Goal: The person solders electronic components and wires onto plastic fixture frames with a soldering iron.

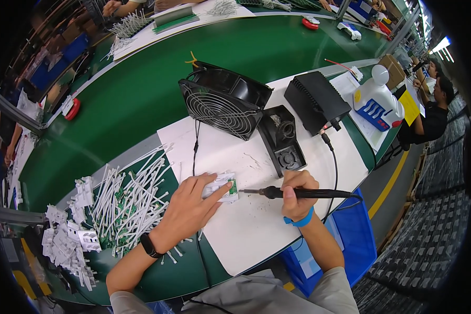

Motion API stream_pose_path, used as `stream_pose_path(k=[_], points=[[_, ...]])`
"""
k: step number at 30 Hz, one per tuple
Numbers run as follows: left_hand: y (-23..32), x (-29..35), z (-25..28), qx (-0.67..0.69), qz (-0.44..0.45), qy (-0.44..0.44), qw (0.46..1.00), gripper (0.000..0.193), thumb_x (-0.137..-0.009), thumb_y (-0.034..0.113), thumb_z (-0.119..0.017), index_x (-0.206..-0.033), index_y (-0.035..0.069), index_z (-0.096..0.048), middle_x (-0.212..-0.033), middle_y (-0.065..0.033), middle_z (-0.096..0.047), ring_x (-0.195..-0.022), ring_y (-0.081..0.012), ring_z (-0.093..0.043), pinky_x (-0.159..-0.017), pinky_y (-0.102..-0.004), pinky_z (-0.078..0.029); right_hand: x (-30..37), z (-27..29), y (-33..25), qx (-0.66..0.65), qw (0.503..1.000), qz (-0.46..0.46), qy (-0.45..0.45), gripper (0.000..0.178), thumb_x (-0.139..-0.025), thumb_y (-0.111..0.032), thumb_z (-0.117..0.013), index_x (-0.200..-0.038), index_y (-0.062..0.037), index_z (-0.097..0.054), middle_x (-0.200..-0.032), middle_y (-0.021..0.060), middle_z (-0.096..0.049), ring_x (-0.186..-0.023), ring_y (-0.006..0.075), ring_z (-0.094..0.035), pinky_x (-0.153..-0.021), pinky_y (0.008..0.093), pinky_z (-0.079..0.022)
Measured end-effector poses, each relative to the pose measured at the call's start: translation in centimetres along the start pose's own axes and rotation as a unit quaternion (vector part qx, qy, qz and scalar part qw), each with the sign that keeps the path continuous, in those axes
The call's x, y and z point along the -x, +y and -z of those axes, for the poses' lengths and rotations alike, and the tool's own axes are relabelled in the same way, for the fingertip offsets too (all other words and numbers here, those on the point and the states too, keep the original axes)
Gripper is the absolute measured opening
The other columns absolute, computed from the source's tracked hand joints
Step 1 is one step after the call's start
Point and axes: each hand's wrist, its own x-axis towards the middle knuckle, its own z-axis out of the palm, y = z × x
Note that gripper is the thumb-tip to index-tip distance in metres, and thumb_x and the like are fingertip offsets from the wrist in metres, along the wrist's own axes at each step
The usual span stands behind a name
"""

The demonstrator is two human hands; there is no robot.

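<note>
My left hand [192, 201] holds a small white plastic housing [211, 187] down on the white sheet, its fingers lying over the piece. A green circuit board [233, 187] shows at the housing's right end, with one fingertip on it. In my right hand [298, 192] is a soldering iron [271, 192], closed in the fingers like a pen. Its tip points left and lies close to the board; whether they touch I cannot tell. The iron's black cable runs off to the right. Part of the housing is hidden under my left fingers.
A black fan [222, 112] stands beyond my hands. Beside it are a black soldering stand [282, 141] and a black box [316, 102]. White cables [128, 201] and white housings [68, 235] are heaped at left. A white bottle [374, 99] stands right; a blue bin [358, 230] sits below.
</note>
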Motion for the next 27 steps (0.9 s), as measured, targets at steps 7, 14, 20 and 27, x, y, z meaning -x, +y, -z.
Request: stream_pose_path(k=[7, 14, 20, 27], points=[[0.3, 0.1, -0.4, -0.007, 0.017, 0.02, 1.0, 0.05, -0.086, 0.017, -0.076, -0.135, 0.013, -0.064, -0.131, -0.0128, -0.058, -0.114, -0.0299, -0.056, -0.094, -0.0383, -0.049, 0.0, 0.1, 0.4, 0.02, 0.991, 0.007, 0.132, 0.024, -0.095, -0.014, -0.065, -0.083, 0.0003, -0.051, -0.068, 0.0103, -0.058, -0.055, 0.0112, -0.048, -0.052, 0.0264, -0.037], [0.4, 0.5, -2.0, -0.007, 0.045, 0.109, 0.993, 0.04, -0.082, 0.026, -0.081, -0.118, 0.01, -0.072, -0.124, -0.0112, -0.063, -0.097, -0.0261, -0.06, -0.079, -0.036, -0.052, 0.3, 0.0, 0.4, 0.013, 0.997, -0.002, 0.075, 0.022, -0.094, -0.009, -0.069, -0.083, -0.0007, -0.052, -0.065, 0.0088, -0.058, -0.053, 0.0117, -0.05, -0.049, 0.0253, -0.037], [0.8, 0.5, -1.9, 0.011, 0.074, 0.137, 0.988, 0.043, -0.075, 0.023, -0.086, -0.114, 0.008, -0.075, -0.125, -0.0103, -0.066, -0.097, -0.0262, -0.061, -0.078, -0.0341, -0.053, 0.3, -0.6, 0.0, 0.028, 0.999, -0.023, 0.011, 0.019, -0.086, -0.001, -0.075, -0.083, -0.0003, -0.056, -0.064, 0.0109, -0.062, -0.052, 0.0148, -0.057, -0.05, 0.0269, -0.043], [0.9, 0.9, -1.8, 0.011, 0.063, 0.114, 0.991, 0.047, -0.078, 0.022, -0.084, -0.121, 0.009, -0.071, -0.128, -0.0105, -0.063, -0.096, -0.0271, -0.06, -0.074, -0.0346, -0.054, -0.2, -0.9, -0.6, 0.091, 0.994, -0.012, -0.059, 0.019, -0.089, -0.005, -0.074, -0.084, 0.0006, -0.057, -0.065, 0.0089, -0.062, -0.054, 0.0145, -0.058, -0.053, 0.0272, -0.046]])
